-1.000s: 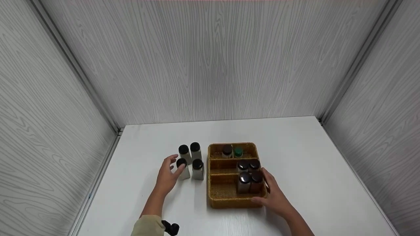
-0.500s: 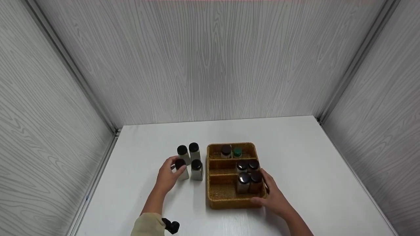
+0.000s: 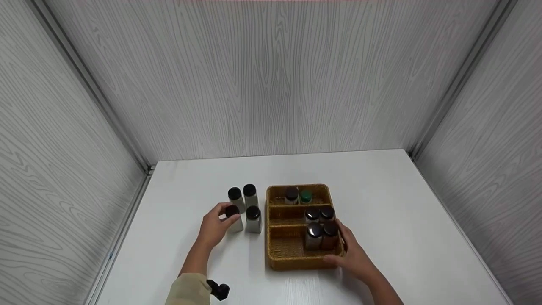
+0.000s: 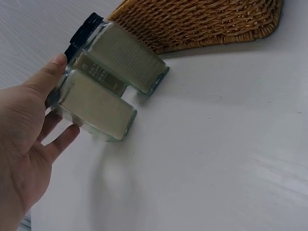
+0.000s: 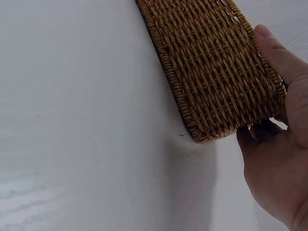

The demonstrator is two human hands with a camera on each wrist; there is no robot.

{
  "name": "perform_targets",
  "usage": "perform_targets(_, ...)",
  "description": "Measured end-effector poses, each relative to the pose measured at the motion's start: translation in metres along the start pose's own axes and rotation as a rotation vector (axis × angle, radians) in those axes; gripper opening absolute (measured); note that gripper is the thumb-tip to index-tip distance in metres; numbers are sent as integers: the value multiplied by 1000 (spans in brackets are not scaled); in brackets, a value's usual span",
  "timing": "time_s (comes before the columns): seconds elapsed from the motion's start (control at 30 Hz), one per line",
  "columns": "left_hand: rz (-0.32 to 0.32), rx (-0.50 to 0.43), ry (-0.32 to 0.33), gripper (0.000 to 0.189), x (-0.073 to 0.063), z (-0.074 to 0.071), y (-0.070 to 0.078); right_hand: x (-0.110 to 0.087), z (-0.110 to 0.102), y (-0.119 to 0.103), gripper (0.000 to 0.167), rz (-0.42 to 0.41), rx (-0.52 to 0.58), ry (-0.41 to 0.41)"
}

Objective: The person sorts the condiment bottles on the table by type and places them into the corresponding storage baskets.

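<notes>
Left hand (image 3: 213,226) has closed in on the front-left jar (image 3: 237,226) since the earlier frame; right hand (image 3: 355,257) looks the same to me. Left fingers are narrow now, pinching that jar round its upper part, near the black cap (image 3: 232,211). It's in the cluster left of the basket (image 3: 292,264), beside three other jars (image 3: 253,224); can't tell if its base touches the counter (image 3: 377,186). Right fingers grip the basket's near right corner, thumb at the rim.

Handling, my guess: jar is glass, stiff, fairly heavy if full, slick on its flat sides, breakable. I'd take hold just under the cap. Basket is woven, likely light with a little give; rim is the best hold.

Counter is smooth, white, a bit glossy. Pale wood-grain panels (image 3: 271,84) wall in the back and both sides.
</notes>
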State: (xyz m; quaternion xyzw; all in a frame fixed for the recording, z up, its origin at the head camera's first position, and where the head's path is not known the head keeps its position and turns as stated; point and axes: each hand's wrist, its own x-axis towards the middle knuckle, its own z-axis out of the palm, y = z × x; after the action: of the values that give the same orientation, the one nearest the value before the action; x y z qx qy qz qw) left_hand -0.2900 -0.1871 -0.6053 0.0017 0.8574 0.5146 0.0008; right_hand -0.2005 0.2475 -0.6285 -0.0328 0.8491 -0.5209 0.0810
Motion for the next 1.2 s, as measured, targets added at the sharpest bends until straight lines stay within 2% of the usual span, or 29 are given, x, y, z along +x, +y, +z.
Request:
perform_targets(0.47,9,79,14,52,-1,1,0,2,1,6,130,30,20,10)
perform_targets(0.7,-4,70,20,53,-3,3,0,1,1,5,127,-1,48,12)
perform_targets(1.2,-16,90,43,57,-8,6,3,1,0,5,129,0,7,7)
